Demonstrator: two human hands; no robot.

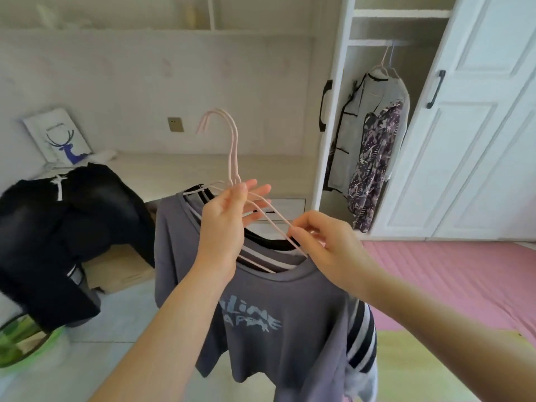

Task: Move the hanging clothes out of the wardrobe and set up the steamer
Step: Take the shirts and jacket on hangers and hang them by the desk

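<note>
I judge wardrobe-clearing mid-step: my left hand (229,224) grasps the hangers (233,158) at the neck, my right hand (322,242) pinches one arm, the shirts (246,300) are out of the wardrobe (478,140), and the remaining garments (374,152) need fetching next.

Both bare forearms are reaching upward, the left one rising from the bottom left and the right one coming in from the lower right. The left hand (226,224) is standing upright at the wrist, its thumb and fingers (256,189) closing loosely round the necks of the thin pale pink wire hangers (233,152). The right hand (322,242) is sitting slightly lower, just beside the left, its fingertips (295,232) pinching a sloping shoulder bar of the same hangers.
</note>
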